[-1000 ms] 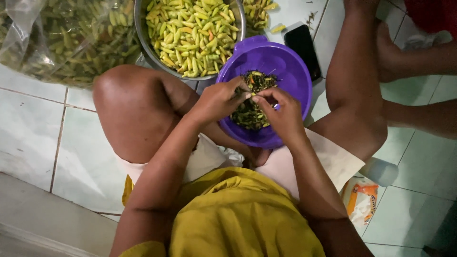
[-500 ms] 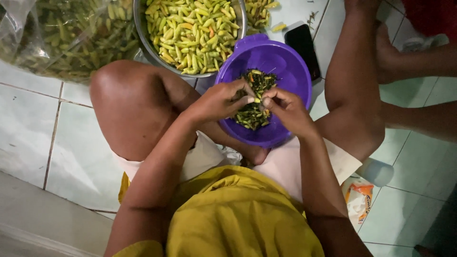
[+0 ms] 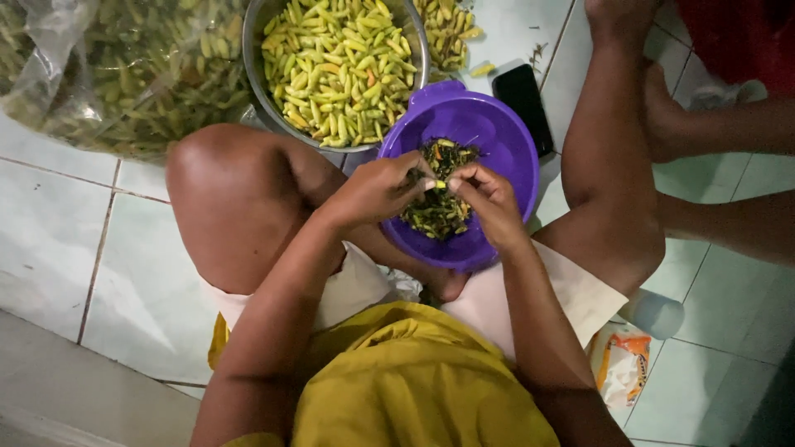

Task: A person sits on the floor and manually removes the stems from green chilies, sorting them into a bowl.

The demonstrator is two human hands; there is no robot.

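Chili above purple bowl, beside pot

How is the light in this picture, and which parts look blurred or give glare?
Head view: soft, dim indoor light, dark toward the right edge; the left hand and right hand over the purple bowl look fairly sharp; pale glare on the clear plastic bag at top left hides some chillies inside; the metal bowl rim shines faintly.
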